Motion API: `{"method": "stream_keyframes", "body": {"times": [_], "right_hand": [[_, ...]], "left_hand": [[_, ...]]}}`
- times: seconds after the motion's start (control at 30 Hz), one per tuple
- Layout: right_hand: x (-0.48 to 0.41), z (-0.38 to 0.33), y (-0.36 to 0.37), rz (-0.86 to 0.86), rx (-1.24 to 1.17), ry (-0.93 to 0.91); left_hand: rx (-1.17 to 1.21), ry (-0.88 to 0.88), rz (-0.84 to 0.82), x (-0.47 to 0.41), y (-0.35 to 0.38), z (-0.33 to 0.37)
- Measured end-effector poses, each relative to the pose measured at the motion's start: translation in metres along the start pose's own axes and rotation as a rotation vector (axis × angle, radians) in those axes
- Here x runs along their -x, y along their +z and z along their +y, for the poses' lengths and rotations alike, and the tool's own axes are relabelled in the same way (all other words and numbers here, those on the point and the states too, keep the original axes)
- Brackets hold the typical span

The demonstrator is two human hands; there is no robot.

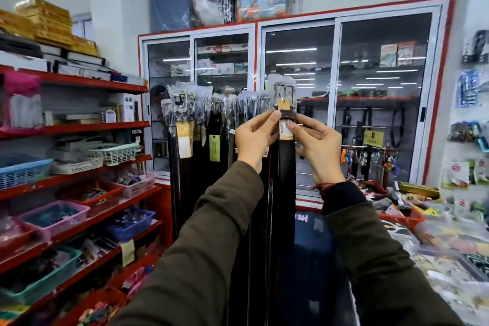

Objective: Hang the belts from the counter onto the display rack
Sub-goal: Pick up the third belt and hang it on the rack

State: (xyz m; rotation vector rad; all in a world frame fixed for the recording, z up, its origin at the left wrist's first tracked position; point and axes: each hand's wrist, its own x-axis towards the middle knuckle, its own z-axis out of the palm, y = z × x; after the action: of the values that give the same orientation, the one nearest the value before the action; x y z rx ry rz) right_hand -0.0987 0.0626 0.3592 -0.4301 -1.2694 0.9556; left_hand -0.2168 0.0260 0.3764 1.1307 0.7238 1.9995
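Observation:
A black belt [287, 167] hangs straight down in front of me, its plastic-wrapped metal buckle at the top and tan price tags just below. My left hand [254, 137] pinches the belt beneath the buckle from the left. My right hand [318, 145] grips it from the right, thumb on the lower tag. Several other wrapped belts [201, 124] hang in a row on the display rack to the left, at the same height as the buckle. The rack's bar is hidden behind the buckles.
Red shelves [79, 82] with coloured baskets run along the left. A glass-door cabinet [336, 87] stands behind the rack. The counter [434, 243] at the right is heaped with packaged goods, and keychains [367, 156] hang behind it.

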Motion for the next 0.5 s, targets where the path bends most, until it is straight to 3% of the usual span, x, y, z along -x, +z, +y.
{"method": "stream_keyframes", "body": {"times": [0.5], "right_hand": [[-0.026,0.036,0.006,-0.036,0.103,0.045]], "left_hand": [[-0.021,-0.053,0.077,-0.030,-0.014,-0.022]]}}
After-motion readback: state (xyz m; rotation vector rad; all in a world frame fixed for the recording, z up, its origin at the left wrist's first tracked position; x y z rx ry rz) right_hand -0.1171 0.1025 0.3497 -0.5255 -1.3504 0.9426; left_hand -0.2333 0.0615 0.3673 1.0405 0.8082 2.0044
